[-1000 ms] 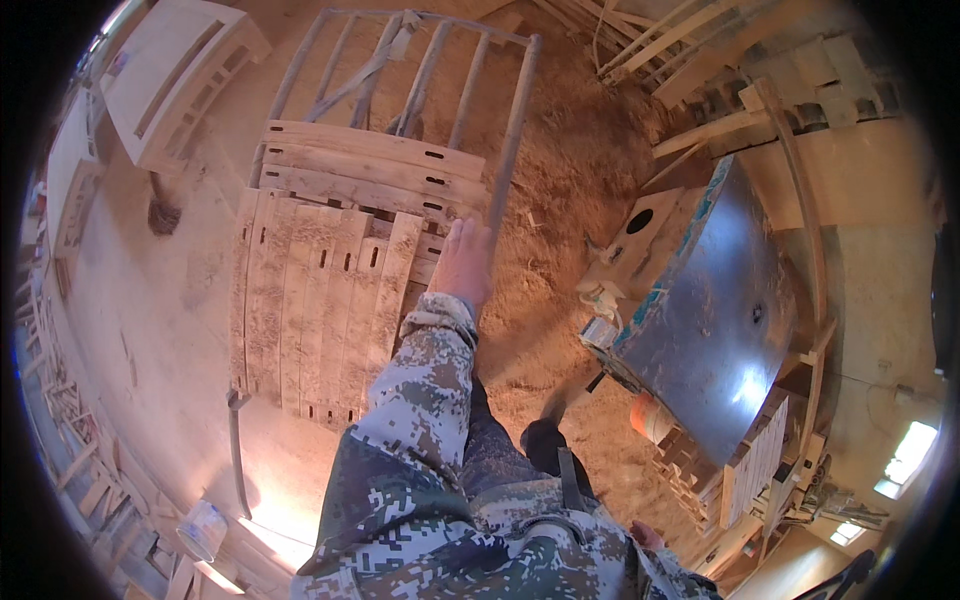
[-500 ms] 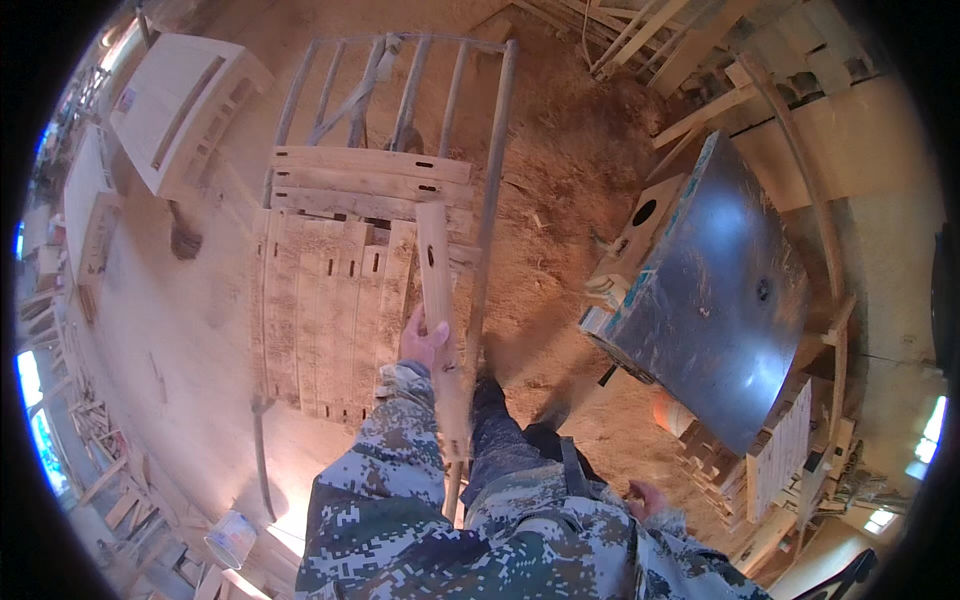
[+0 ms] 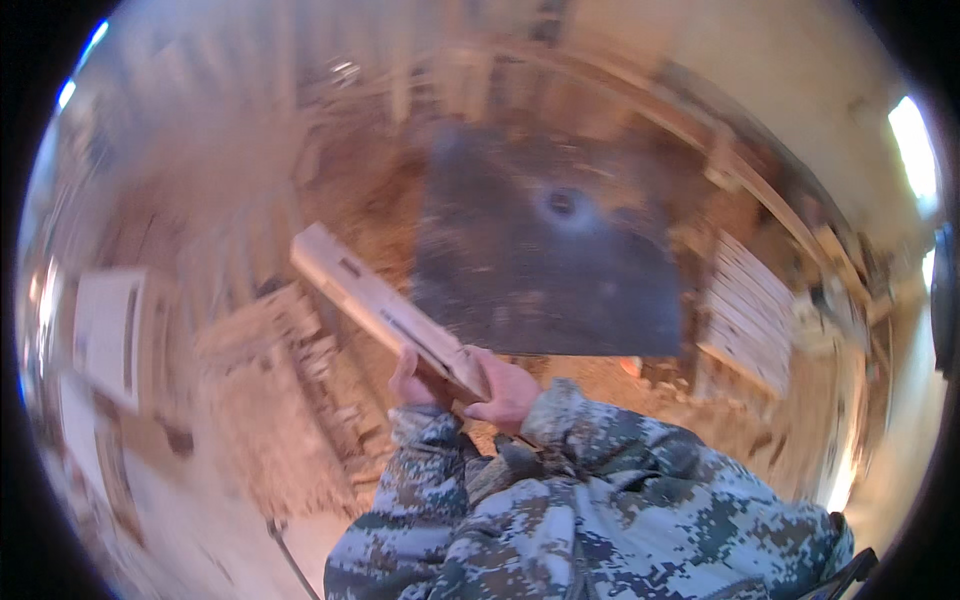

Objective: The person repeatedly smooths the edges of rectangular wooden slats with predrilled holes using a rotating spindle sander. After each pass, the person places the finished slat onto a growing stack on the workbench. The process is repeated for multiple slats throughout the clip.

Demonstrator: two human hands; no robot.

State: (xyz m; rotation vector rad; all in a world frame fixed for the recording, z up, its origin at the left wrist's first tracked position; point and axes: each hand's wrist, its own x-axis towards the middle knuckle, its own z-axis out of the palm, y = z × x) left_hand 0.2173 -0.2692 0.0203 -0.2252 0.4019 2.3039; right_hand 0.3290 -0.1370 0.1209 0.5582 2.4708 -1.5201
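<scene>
A pale wooden board (image 3: 375, 308) with dark slots cut in it slants across in front of me, its far end up and to the left. My left hand (image 3: 412, 382) is closed round the board's left side near its lower part. Over the near end my right hand (image 3: 508, 388) grips it, fingers wrapped on the wood. Beyond the board lies a machine table with a flat dark metal top (image 3: 545, 270), with a round fitting (image 3: 562, 203) in its surface. A stack of similar wooden boards (image 3: 265, 420) lies to the left, blurred by motion.
Right of the metal top stands a stack of light wooden strips (image 3: 748, 315). A long wooden rail (image 3: 790, 225) runs along the far right. White box-like pieces (image 3: 108, 335) stand at the far left. Sawdust (image 3: 365, 225) covers the floor.
My view has turned right toward the metal table. The board has come off the stack area and tilted left, and my right hand, before low by my side, now holds it too.
</scene>
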